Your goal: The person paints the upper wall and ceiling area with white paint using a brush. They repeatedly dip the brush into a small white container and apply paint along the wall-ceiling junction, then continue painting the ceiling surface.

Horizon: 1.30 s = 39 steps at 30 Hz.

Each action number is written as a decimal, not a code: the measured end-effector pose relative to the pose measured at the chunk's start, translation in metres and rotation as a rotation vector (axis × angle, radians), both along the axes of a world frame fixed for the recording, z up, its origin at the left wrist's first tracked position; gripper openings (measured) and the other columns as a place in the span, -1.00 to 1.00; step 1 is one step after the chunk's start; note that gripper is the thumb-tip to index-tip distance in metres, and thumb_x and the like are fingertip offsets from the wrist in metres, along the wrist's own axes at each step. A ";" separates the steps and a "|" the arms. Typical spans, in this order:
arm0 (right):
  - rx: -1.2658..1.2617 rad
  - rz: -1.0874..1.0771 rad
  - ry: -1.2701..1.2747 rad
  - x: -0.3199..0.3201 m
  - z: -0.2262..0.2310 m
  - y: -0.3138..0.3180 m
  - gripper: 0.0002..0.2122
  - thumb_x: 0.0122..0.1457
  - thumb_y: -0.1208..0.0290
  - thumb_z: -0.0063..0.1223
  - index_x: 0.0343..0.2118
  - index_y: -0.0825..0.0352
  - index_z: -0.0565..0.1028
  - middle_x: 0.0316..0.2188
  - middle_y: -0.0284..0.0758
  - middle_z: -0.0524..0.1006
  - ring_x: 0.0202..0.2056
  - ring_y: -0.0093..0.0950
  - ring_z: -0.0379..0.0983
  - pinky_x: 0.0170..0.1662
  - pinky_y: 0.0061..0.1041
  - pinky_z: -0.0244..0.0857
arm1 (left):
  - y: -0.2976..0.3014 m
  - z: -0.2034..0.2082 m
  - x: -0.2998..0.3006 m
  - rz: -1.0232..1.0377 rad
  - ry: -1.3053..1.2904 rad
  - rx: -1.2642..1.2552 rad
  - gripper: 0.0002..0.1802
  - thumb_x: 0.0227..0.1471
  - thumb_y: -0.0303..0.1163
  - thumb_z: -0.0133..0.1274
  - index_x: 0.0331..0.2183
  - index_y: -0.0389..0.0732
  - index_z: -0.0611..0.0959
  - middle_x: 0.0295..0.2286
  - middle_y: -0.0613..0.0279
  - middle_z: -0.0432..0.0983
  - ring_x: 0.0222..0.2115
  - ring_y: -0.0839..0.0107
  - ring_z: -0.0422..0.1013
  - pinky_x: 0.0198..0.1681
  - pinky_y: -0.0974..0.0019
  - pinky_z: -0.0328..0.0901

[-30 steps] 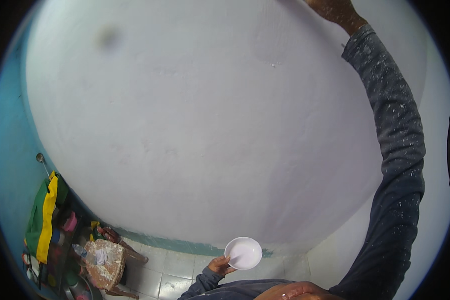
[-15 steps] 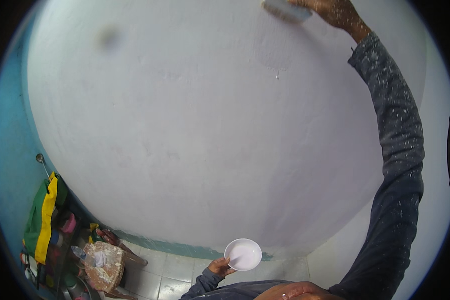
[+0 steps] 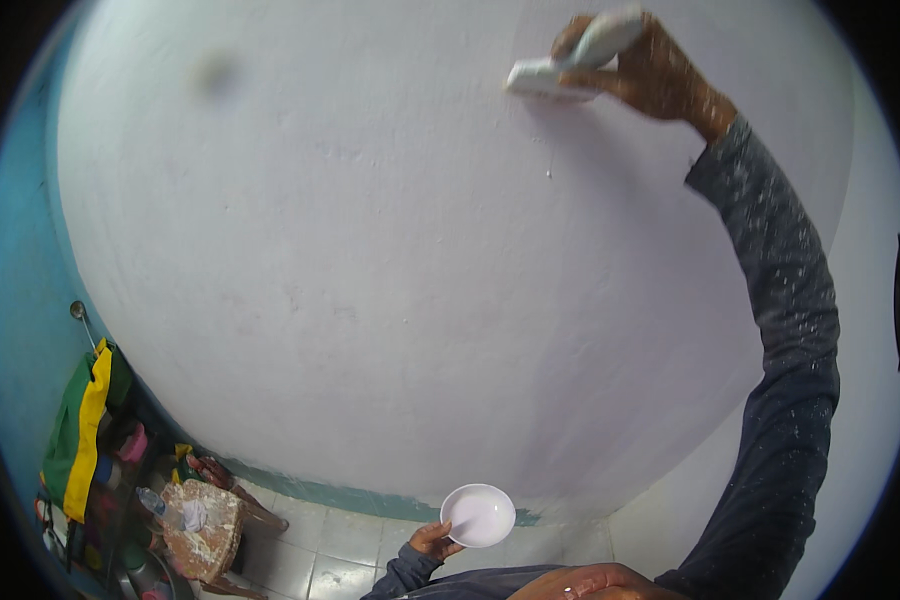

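High on the pale wall (image 3: 370,250), my right hand (image 3: 660,75) is closed around the pale handle of a wide paintbrush (image 3: 550,78). The brush head lies against the wall, its bristles mostly hidden. Below it a small white drip (image 3: 548,174) sits on the surface. Low in the picture, my left hand (image 3: 435,540) grips the rim of a white bowl (image 3: 506,530), which contains whitish liquid that looks like paint. Splashes of white dot my right sleeve.
A paint-spattered stool (image 3: 205,550) with a crumpled white cloth (image 3: 194,515) stands at lower left. Beside it are a cluttered rack and a green and yellow cloth (image 3: 88,430). A ladle (image 3: 79,312) hangs on the blue wall (image 3: 15,250). Tiled floor (image 3: 345,540) runs along the wall's foot.
My right hand has brought the paintbrush lower on the wall, and its handle now shows. The bowl in my left hand has shifted slightly left and down in the picture.
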State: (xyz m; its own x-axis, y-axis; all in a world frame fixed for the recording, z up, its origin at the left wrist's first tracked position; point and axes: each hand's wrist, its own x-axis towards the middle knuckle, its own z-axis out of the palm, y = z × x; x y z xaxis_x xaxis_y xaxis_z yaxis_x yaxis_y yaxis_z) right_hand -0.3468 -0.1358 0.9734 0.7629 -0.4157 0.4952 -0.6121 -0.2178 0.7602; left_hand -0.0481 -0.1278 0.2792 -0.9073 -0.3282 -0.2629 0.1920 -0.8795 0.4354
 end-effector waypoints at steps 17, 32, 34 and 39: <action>0.016 -0.101 0.074 -0.004 0.004 -0.008 -0.83 0.10 0.37 0.27 -0.24 0.17 0.60 -0.30 -0.34 0.65 -0.25 -0.39 0.60 -0.14 -0.37 0.54 | 0.001 0.006 -0.006 -0.025 -0.045 0.011 -0.41 0.17 -0.22 0.11 0.10 -0.40 0.39 0.00 0.02 0.42 0.03 0.21 0.41 0.13 0.14 0.37; -0.282 -0.153 -0.065 0.012 0.079 -0.007 -0.91 0.10 0.39 0.26 -0.37 0.25 0.58 -0.46 -0.38 0.63 -0.49 -0.52 0.53 -0.38 -0.45 0.44 | -0.005 0.018 0.007 0.031 -0.067 0.021 -0.40 0.16 -0.26 0.12 0.09 -0.46 0.38 0.03 -0.06 0.40 0.06 0.14 0.39 0.13 0.09 0.37; -0.111 -0.172 -0.003 0.007 0.056 -0.002 -0.82 0.10 0.31 0.26 -0.26 0.20 0.57 -0.32 -0.35 0.63 -0.31 -0.39 0.58 -0.19 -0.37 0.51 | -0.006 0.015 0.008 0.019 -0.060 0.025 -0.39 0.16 -0.26 0.12 0.09 -0.47 0.37 0.03 -0.07 0.40 0.07 0.13 0.38 0.14 0.09 0.36; 0.116 -0.114 -0.052 0.010 0.038 0.001 -0.77 0.10 0.32 0.29 -0.17 0.13 0.58 -0.22 -0.33 0.63 -0.20 -0.30 0.60 -0.09 -0.35 0.54 | -0.009 0.013 0.007 0.002 -0.063 0.036 -0.37 0.15 -0.26 0.12 0.09 -0.51 0.36 0.03 -0.08 0.40 0.07 0.13 0.38 0.15 0.10 0.35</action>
State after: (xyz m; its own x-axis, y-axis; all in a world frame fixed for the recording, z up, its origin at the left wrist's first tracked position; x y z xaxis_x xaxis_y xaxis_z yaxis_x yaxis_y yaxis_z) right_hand -0.3368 -0.1343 1.0109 0.6818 -0.5547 0.4769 -0.6760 -0.2287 0.7005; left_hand -0.0412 -0.1372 0.2920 -0.8878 -0.3195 -0.3313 0.1671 -0.8944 0.4149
